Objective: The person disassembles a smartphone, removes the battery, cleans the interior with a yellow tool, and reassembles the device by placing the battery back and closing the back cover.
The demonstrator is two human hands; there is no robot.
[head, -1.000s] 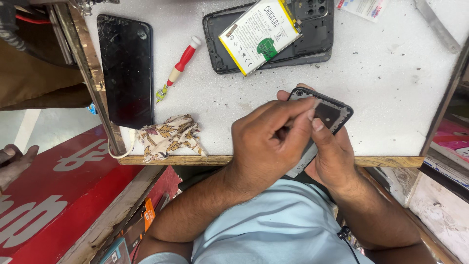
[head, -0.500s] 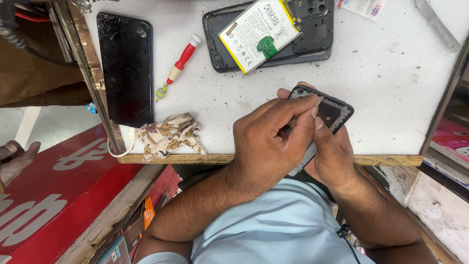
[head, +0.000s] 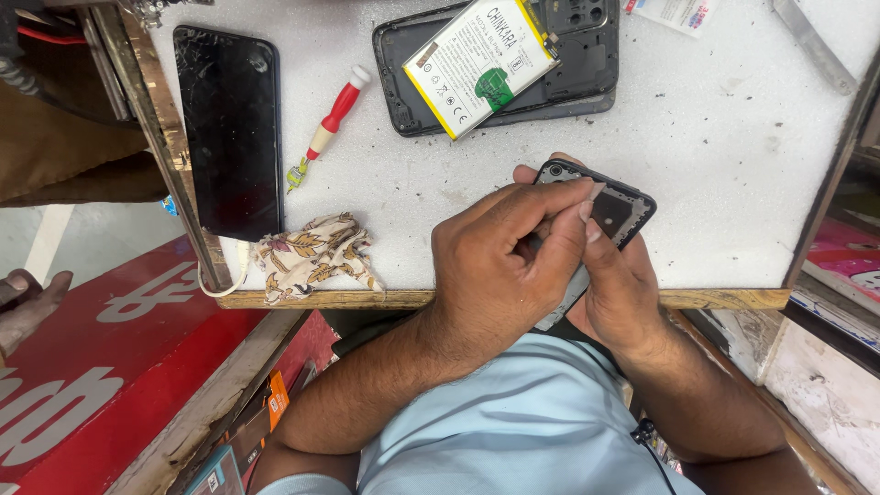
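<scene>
Hands (head: 559, 266) curled together — gripping dark phone frame (head: 610, 206), thumbs pressing its face

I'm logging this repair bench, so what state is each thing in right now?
Dark phone: held in both hands, above the table edge.
Left hand: fingers pinched on that phone.
Right hand: cradles it from below.
Opened phone body: lying flat, back off.
Battery: lying loose across the body.
Black screen panel: flat, scuffed.
Red screwdriver: lying untouched.
Patterned cloth: crumpled.
</scene>
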